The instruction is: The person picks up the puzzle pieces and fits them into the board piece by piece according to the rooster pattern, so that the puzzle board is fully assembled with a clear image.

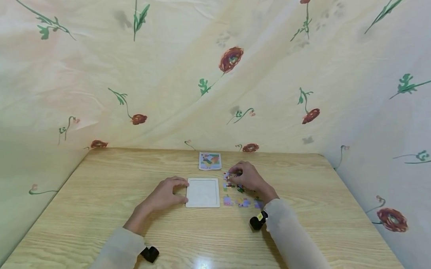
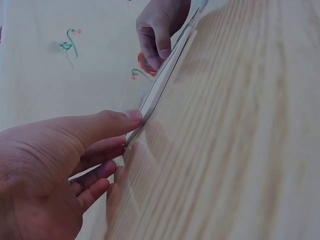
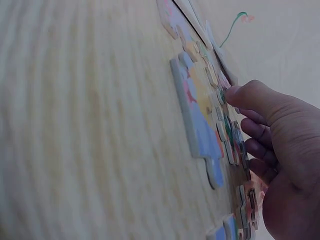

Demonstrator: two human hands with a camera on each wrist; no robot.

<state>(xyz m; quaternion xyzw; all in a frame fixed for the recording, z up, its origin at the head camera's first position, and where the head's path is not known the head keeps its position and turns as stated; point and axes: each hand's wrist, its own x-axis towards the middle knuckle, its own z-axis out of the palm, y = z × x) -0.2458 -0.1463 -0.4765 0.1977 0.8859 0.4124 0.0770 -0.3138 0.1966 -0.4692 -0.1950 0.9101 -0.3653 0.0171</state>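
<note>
A white square puzzle tray lies on the table, its inside bare. My left hand rests at its left edge, thumb and fingers spread and touching the side. Seen in the left wrist view, the left thumb lies along the tray's edge. To the tray's right lie several colourful jigsaw pieces. My right hand reaches down over the upper ones, thumb and forefinger curled about a puzzle piece. In the right wrist view, the right thumb meets the far pieces; its other fingers are partly hidden.
Behind the tray lies a small picture card with a colourful print. A larger edge of joined-looking pieces lies nearest the right wrist camera. Flowered cloth hangs along the back and sides of the wooden table.
</note>
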